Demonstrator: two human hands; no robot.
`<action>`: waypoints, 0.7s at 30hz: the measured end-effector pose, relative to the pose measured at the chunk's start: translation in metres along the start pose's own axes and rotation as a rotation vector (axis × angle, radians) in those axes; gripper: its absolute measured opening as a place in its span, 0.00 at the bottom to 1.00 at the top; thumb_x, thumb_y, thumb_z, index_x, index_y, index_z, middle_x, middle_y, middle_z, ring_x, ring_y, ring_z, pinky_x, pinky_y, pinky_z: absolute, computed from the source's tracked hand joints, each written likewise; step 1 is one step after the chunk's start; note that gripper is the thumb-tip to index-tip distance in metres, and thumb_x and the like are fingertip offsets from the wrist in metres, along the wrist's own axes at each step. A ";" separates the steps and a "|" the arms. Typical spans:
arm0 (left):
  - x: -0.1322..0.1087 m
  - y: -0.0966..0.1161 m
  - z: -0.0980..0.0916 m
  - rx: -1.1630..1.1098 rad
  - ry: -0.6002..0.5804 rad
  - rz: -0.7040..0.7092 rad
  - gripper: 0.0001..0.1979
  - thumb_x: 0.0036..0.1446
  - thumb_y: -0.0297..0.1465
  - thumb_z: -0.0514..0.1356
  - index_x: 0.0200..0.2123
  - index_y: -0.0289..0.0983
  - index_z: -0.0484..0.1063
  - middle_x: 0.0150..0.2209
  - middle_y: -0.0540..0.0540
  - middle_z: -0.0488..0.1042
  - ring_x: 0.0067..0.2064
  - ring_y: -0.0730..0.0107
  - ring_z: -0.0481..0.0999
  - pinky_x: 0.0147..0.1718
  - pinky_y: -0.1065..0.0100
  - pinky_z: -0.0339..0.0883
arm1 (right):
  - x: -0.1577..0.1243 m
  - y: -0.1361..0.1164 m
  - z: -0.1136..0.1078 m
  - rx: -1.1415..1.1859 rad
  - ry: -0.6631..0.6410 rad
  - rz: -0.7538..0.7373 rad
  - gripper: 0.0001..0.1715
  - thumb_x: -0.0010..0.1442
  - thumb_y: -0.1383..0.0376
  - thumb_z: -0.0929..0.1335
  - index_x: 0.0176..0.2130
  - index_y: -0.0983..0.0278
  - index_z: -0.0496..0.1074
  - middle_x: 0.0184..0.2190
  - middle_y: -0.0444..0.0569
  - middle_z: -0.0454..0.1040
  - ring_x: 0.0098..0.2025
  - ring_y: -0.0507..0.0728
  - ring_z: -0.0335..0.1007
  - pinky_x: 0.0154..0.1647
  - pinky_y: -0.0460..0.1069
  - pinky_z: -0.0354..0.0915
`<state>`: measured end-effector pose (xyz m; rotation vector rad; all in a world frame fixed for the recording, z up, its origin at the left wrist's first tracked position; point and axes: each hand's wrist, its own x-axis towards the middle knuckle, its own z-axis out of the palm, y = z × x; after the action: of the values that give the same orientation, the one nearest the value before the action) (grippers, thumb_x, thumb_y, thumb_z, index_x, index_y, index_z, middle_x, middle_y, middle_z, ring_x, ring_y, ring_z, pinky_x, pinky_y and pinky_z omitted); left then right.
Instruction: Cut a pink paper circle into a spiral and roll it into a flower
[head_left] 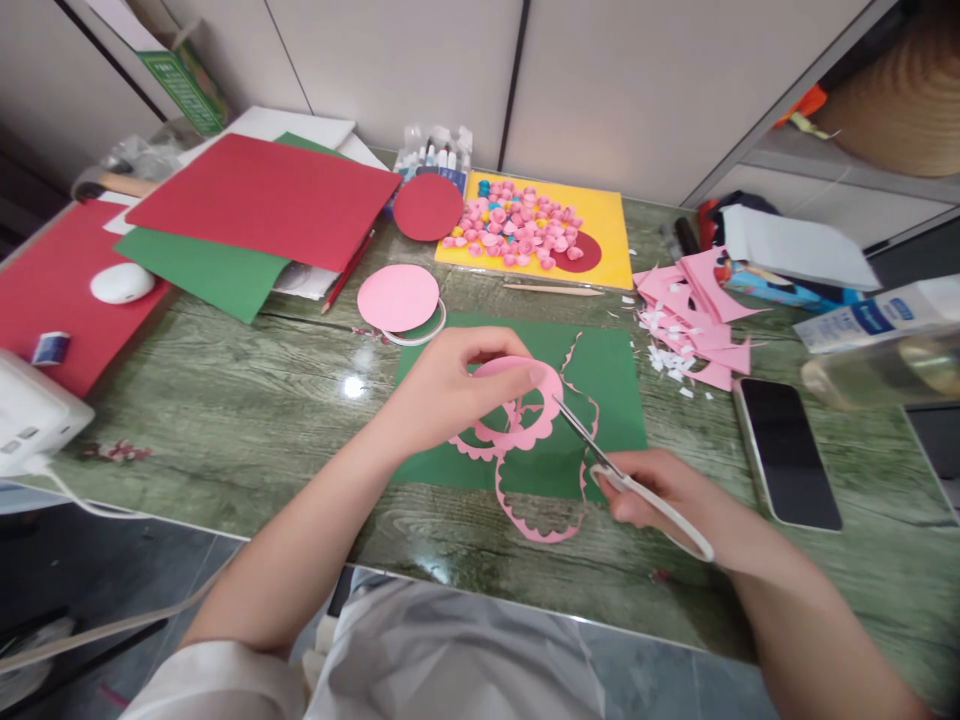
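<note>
My left hand [465, 385] pinches a pink paper ring [546, 428] between thumb and fingers. The ring's outer edge is partly scalloped, and it coils into a spiral. My right hand [652, 490] is closed around the white handles of a pair of scissors [581, 430]. The scissor blades meet the ring's right edge. A thin scalloped pink strip [525, 530] hangs in a loop below the ring. Under both lies a green paper sheet [615, 390]. Part of the ring is covered by my left fingers.
Pink paper scraps [701, 320] and a phone [787, 455] lie to the right. Behind are a pink disc [397, 298], a red disc [427, 208], and a yellow sheet [609, 220] bearing small rolled paper roses [517, 225]. Red sheets [262, 200] are stacked at left.
</note>
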<state>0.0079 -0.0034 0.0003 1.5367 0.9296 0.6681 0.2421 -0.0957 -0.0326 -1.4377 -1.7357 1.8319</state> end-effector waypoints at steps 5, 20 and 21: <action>0.000 -0.001 0.003 0.022 -0.017 0.024 0.11 0.53 0.35 0.57 0.25 0.34 0.69 0.23 0.50 0.67 0.24 0.78 0.65 0.20 0.77 0.60 | 0.001 0.000 0.002 0.097 -0.007 -0.034 0.32 0.52 0.38 0.60 0.24 0.63 0.54 0.21 0.39 0.47 0.23 0.49 0.40 0.21 0.46 0.40; -0.001 -0.006 0.014 0.025 -0.117 -0.019 0.13 0.54 0.39 0.56 0.26 0.35 0.68 0.21 0.51 0.65 0.23 0.78 0.63 0.21 0.74 0.56 | 0.008 0.005 0.005 0.267 -0.128 -0.235 0.29 0.58 0.41 0.56 0.26 0.63 0.58 0.22 0.43 0.56 0.24 0.52 0.51 0.27 0.48 0.50; -0.001 -0.006 0.014 0.024 -0.114 -0.015 0.13 0.55 0.39 0.56 0.26 0.35 0.68 0.21 0.52 0.65 0.23 0.78 0.62 0.21 0.74 0.56 | 0.009 0.008 0.005 0.285 -0.143 -0.242 0.29 0.58 0.41 0.56 0.26 0.63 0.59 0.22 0.43 0.57 0.25 0.52 0.51 0.28 0.48 0.51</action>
<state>0.0178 -0.0117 -0.0079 1.5709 0.8649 0.5543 0.2370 -0.0948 -0.0443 -0.9662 -1.5509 1.9881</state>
